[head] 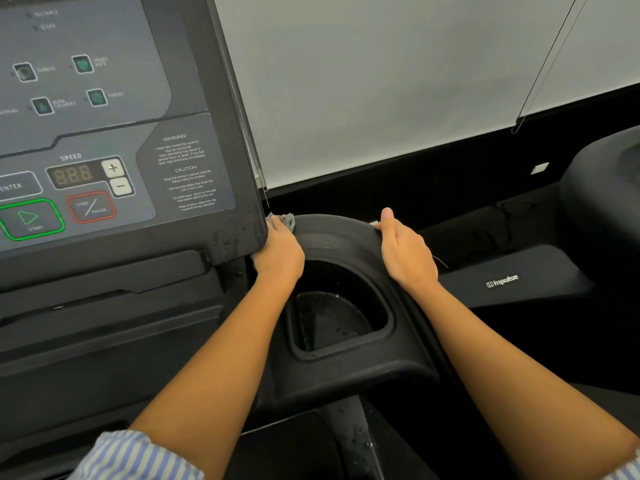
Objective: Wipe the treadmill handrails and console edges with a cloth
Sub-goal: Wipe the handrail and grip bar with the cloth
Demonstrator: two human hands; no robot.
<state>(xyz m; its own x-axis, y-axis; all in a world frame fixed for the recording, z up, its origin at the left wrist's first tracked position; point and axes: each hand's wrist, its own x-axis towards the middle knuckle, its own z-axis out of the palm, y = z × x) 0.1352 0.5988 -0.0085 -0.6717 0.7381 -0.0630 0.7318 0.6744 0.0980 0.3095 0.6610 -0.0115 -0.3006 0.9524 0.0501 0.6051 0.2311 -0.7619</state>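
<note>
Looming on the left, the console (194, 81) is where trouble would come. Beside it, the side tray (346, 233) gives the right hand (405, 251) a brace, fingers hooked over its far rim; a slip there would likely jolt the wiping arm. The left hand (278, 251) grips the grey cloth (287, 220), wedged in the gap between console edge and tray, where it may bunch and skip the seam. Water droplets (228, 237) bead on the console's corner; dragged inward, they could smear toward the stop/pause button (91, 206).
</note>
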